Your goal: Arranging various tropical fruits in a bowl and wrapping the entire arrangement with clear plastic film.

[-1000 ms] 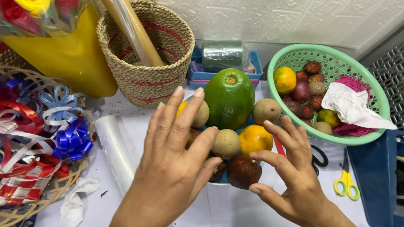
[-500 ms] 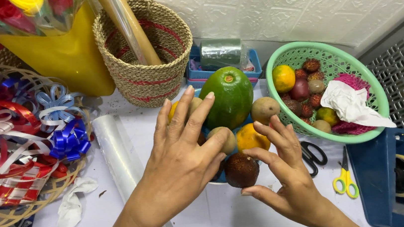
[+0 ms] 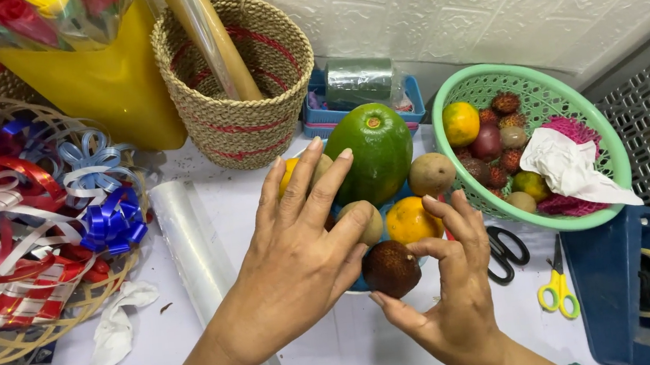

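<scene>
The dark fruit (image 3: pixel 391 268) sits at the near edge of a pile of fruit on the white table (image 3: pixel 159 361). The right hand (image 3: pixel 453 290) pinches it between thumb and fingertips. The left hand (image 3: pixel 300 249) lies flat over the pile, fingers spread, thumb touching the dark fruit. Behind it are an orange (image 3: pixel 412 219), a brown fruit (image 3: pixel 431 174) and a big green papaya (image 3: pixel 370 151). A green basket (image 3: pixel 589 148) of fruit stands to the right, near black scissors (image 3: pixel 507 252).
</scene>
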